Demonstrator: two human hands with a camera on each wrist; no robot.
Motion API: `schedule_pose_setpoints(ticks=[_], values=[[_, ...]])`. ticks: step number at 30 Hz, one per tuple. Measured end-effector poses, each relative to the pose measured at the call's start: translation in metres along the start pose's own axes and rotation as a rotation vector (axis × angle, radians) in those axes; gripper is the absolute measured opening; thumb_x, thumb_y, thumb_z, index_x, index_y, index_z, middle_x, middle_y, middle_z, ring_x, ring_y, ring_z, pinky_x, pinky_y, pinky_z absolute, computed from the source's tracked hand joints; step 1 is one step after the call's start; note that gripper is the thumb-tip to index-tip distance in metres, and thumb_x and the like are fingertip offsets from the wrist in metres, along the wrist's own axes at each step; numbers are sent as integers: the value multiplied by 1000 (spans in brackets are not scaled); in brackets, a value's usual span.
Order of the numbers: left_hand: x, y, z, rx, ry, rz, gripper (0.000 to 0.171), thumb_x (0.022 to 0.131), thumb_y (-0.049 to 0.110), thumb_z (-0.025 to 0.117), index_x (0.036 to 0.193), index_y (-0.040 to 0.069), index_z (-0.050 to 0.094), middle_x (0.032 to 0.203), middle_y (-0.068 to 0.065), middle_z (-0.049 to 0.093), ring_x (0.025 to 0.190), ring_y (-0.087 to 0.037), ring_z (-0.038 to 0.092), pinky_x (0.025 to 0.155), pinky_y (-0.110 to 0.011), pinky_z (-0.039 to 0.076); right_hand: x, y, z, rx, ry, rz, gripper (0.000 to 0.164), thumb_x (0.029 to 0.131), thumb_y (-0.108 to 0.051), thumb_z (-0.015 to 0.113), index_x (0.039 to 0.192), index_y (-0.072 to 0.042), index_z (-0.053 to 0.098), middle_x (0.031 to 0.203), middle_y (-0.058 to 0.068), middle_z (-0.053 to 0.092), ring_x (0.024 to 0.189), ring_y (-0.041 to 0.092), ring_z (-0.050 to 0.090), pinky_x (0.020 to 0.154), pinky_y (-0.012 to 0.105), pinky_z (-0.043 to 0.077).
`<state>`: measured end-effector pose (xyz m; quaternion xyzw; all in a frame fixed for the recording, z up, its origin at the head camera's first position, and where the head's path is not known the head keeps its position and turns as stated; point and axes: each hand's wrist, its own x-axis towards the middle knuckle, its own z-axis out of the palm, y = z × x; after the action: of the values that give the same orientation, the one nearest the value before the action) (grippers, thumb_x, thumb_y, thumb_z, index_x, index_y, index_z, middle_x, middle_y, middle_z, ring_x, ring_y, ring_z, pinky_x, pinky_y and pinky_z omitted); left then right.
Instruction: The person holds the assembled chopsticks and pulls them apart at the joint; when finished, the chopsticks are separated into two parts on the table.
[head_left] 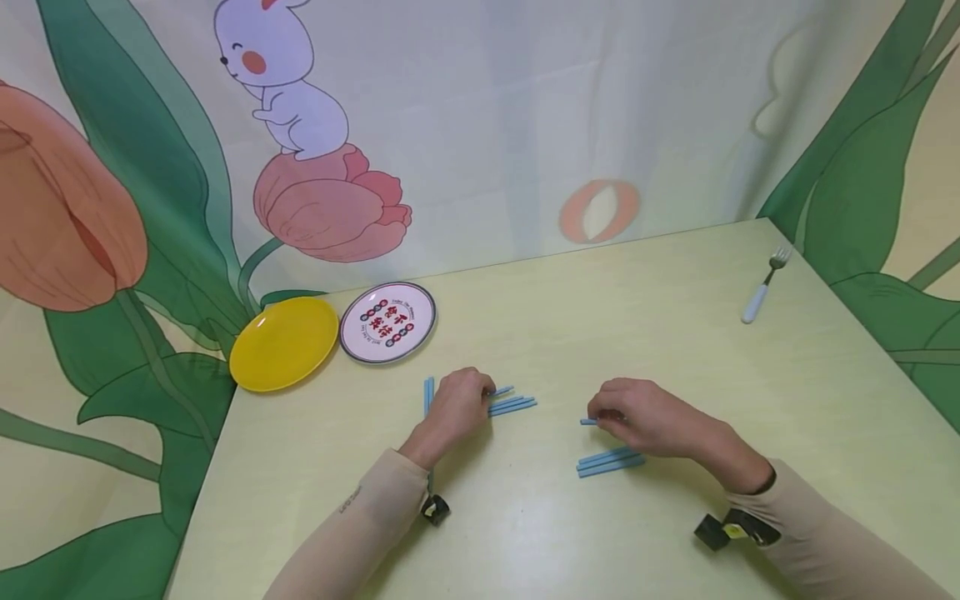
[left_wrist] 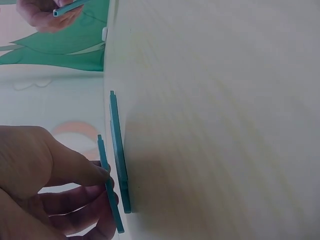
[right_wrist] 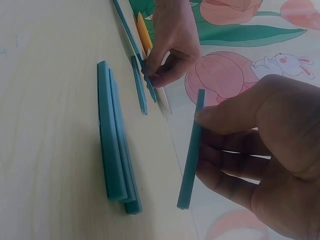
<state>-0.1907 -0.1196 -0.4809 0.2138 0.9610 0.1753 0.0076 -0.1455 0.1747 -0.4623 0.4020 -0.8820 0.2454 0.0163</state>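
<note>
My left hand (head_left: 459, 404) pinches a slim blue stick (left_wrist: 113, 205) between thumb and fingers, just above the table. Close beside it lie a few more blue sticks (head_left: 513, 407), side by side. Another pair of blue sticks (head_left: 428, 392) points away from me at that hand's left, partly hidden by it. My right hand (head_left: 648, 417) holds up a single blue stick (right_wrist: 191, 155), thumb on one side and fingertips on the other. Below this hand, a small bundle of blue sticks (right_wrist: 112, 145) rests on the tabletop, its pieces nearly parallel.
A yellow plate (head_left: 285, 346) and a white plate with red printing (head_left: 408, 340) stand at the table's back left. Toward the back right lies a fork with a white handle (head_left: 755, 302). A printed curtain (head_left: 480, 125) hangs behind the pale table (head_left: 525, 542).
</note>
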Motion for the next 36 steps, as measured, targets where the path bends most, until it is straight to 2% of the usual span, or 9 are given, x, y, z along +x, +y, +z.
schedule_pose_setpoints(ticks=[18, 36], values=[[2, -1, -1, 5, -46, -10, 19, 86, -2, 61, 96, 4, 77, 93, -8, 73, 92, -24, 68, 84, -38, 53, -1, -1, 3, -9, -50, -31, 9, 85, -5, 69, 91, -13, 71, 86, -9, 64, 76, 3, 54, 68, 22, 50], [4, -4, 1, -9, -76, -24, 17, 87, 0, 63, 95, 4, 77, 94, -8, 74, 94, -24, 68, 85, -37, 54, 0, -1, 5, -27, -63, -68, 10, 85, -6, 69, 91, -13, 72, 88, -8, 65, 78, 3, 56, 71, 23, 51]])
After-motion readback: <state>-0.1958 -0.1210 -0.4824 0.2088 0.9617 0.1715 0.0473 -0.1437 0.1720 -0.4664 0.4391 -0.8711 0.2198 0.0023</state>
